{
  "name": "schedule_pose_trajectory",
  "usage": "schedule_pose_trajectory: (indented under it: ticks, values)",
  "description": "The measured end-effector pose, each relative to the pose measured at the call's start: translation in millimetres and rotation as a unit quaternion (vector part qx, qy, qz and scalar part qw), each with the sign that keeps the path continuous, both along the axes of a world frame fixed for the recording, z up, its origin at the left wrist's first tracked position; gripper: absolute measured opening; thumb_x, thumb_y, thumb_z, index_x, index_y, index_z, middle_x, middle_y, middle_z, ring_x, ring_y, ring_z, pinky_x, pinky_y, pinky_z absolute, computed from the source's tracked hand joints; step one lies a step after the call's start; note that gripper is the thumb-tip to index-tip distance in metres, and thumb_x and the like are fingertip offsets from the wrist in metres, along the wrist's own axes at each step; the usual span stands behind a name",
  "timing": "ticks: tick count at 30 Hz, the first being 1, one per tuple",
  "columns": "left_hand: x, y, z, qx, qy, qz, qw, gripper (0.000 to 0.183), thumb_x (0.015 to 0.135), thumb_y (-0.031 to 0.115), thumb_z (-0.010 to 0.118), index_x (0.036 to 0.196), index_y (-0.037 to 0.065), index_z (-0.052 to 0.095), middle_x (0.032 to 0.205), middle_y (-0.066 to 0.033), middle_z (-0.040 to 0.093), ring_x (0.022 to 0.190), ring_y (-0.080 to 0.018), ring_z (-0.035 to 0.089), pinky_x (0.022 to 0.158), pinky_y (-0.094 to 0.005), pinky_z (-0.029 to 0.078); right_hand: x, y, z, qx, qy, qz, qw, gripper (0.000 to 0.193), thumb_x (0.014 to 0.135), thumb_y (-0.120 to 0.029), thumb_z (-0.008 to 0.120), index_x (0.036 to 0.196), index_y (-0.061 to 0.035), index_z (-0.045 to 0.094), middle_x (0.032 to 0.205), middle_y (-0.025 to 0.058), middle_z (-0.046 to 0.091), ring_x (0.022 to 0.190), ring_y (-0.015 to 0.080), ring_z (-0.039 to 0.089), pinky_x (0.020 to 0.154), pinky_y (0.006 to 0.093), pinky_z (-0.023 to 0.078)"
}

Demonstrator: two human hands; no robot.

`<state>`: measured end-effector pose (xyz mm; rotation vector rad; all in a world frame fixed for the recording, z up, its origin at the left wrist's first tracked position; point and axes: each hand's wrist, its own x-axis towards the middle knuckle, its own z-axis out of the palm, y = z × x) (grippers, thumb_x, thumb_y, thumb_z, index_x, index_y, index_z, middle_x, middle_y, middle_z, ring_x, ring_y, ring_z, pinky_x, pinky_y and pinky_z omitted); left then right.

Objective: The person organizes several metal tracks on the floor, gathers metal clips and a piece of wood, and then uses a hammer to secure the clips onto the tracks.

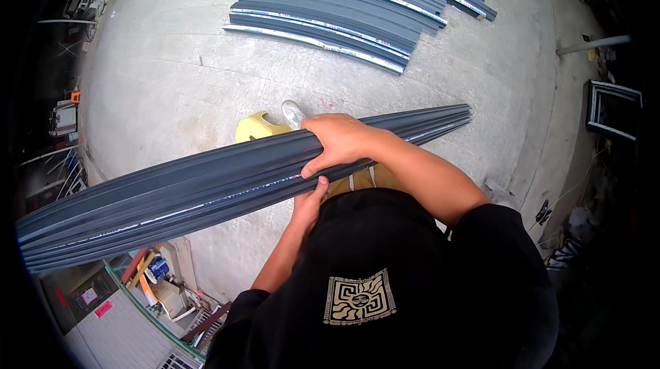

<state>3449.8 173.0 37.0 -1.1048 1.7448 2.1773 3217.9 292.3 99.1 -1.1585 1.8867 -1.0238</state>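
Note:
A long bundle of dark grey profiles (172,183) lies tilted across the front of my body, its left end closer and its right end farther off. Along its side runs a pale printed film strip. My right hand (342,139) grips the bundle from above, fingers over the far edge and thumb on the near face. From below, my left hand (311,200) supports the near edge; its thumb shows against the profiles, while its other fingers are hidden underneath. Just beyond the bundle stand a yellow plastic stool (257,128) and a light shoe (292,112).
Rows of similar grey profiles (330,15) lie on the concrete floor (165,80) ahead. A pole (592,45) and a dark rectangular frame (592,109) are at the right. Tools and boxes clutter a bin (172,293) at the lower left, under the bundle's near end.

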Motion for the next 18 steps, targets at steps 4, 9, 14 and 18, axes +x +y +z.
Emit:
schedule_pose_trajectory:
  ticks: [4, 9, 14, 18]
  values:
    - [-75, -73, -56, 0.013, -0.06, -0.116, 0.991, 0.028, 0.11, 0.034, 0.068, 0.1, 0.008, 0.063, 0.081, -0.0021, 0.059, 0.073, -0.0123, 0.055, 0.064, -0.0294, 0.043, -70, -64, -57, 0.048, -0.035, -0.001, 0.998, 0.08, 0.07, -0.063, 0.093, 0.109, 0.0003, 0.063, 0.108, 0.0223, 0.07, 0.108, 0.0438, 0.068, 0.093, 0.0508, 0.053]
    - [-153, -178, -106, 0.177, -0.146, -0.11, 0.967, 0.025, 0.107, 0.034, 0.072, 0.104, 0.011, 0.064, 0.083, 0.0003, 0.059, 0.073, -0.0112, 0.055, 0.064, -0.0289, 0.044, -133, -161, -137, 0.097, -0.057, -0.029, 0.993, 0.076, 0.07, -0.059, 0.094, 0.107, -0.0003, 0.063, 0.108, 0.0218, 0.069, 0.112, 0.0437, 0.065, 0.095, 0.0503, 0.052]
    - [-210, -276, -190, 0.22, -0.176, -0.118, 0.952, 0.02, 0.111, 0.03, 0.067, 0.105, 0.011, 0.064, 0.084, 0.0001, 0.06, 0.074, -0.0122, 0.056, 0.064, -0.03, 0.045, -202, -254, -201, 0.133, -0.148, -0.076, 0.977, 0.073, 0.07, -0.057, 0.094, 0.108, -0.0025, 0.064, 0.108, 0.0203, 0.069, 0.113, 0.0432, 0.066, 0.096, 0.05, 0.051]
    - [-256, -339, -241, 0.228, -0.228, -0.145, 0.935, 0.023, 0.106, 0.033, 0.074, 0.105, 0.012, 0.068, 0.086, 0.0013, 0.063, 0.074, -0.0104, 0.06, 0.064, -0.0274, 0.046, -244, -307, -258, 0.177, -0.196, -0.085, 0.961, 0.077, 0.069, -0.058, 0.093, 0.117, -0.0039, 0.07, 0.121, 0.0218, 0.072, 0.122, 0.0423, 0.064, 0.104, 0.0492, 0.05]
